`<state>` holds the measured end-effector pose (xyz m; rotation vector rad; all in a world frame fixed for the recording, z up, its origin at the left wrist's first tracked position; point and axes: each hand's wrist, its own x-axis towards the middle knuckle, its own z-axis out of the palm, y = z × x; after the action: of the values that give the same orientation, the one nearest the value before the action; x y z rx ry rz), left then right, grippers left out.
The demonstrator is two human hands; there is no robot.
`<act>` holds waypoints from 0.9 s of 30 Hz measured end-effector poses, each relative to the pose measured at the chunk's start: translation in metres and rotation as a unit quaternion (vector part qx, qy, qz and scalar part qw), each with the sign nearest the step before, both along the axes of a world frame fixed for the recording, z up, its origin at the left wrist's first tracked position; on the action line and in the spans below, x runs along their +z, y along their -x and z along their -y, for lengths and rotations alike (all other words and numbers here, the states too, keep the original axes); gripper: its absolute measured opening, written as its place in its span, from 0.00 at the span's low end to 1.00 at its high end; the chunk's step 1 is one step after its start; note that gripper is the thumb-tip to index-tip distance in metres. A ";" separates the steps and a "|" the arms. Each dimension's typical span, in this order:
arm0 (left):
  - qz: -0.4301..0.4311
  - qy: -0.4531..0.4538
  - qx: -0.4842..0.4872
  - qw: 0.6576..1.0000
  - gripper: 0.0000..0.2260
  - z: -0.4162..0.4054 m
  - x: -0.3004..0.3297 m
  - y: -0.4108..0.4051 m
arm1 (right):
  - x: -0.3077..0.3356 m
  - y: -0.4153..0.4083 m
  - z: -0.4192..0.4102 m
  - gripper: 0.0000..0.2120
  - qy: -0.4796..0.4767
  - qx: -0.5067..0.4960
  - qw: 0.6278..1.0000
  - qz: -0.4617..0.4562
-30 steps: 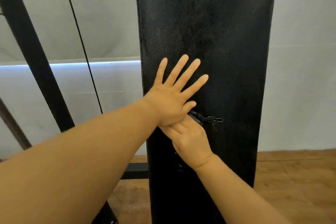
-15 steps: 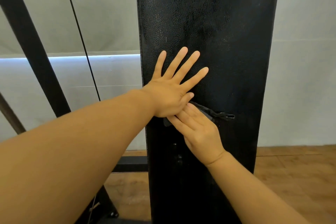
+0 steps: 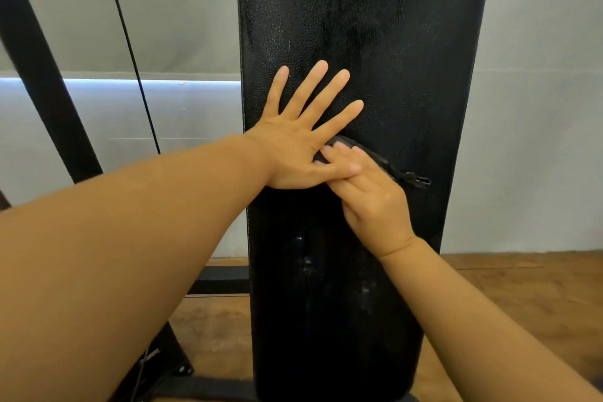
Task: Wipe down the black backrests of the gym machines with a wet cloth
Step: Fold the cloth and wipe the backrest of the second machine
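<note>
Mid-wipe on the backrest, an upright black pad filling the middle of the view. Left hand flat on the pad, fingers straight and spread, palm pressing, gripping nothing. Right hand just below and right of it, fingers extended and pressing the cloth against the pad; no curl round the cloth visible. Cloth dark, bunched, mostly hidden under both hands, one tail poking out to the right. Left thumb crossing over the right fingertips, so both hands touching.

Probable step: scrubbing the middle band of the pad. Upper part dull and streaked, perhaps damp; pale specks lower down, likely dirt not yet reached. Next move probably calling for steady pressure and a sweep down over the specks, with the left hand lifted or shifted clear, since it lies right in the cloth's path upward.

Around: a slanted black frame bar and thin cable at left, well apart from the pad; grey wall behind; wooden floor below. Nothing else blocking the pad.
</note>
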<state>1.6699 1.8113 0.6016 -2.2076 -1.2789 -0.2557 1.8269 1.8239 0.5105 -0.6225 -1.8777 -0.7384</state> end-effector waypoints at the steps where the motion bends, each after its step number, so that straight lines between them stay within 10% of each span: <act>1: 0.000 -0.001 -0.001 1.000 0.39 0.000 0.000 0.000 | -0.003 0.003 0.002 0.13 0.006 -0.002 1.000 -0.012; 13: -0.007 0.009 0.002 1.000 0.36 -0.001 -0.001 0.000 | -0.022 -0.032 0.006 0.16 -0.002 -0.036 0.989 0.140; 27: -0.005 0.014 0.007 1.000 0.37 0.000 -0.001 -0.001 | -0.056 -0.031 0.022 0.17 0.045 -0.059 0.997 0.029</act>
<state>1.6705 1.8113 0.6009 -2.2192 -1.2986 -0.2222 1.8574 1.8023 0.4544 -0.7813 -1.9479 -0.7583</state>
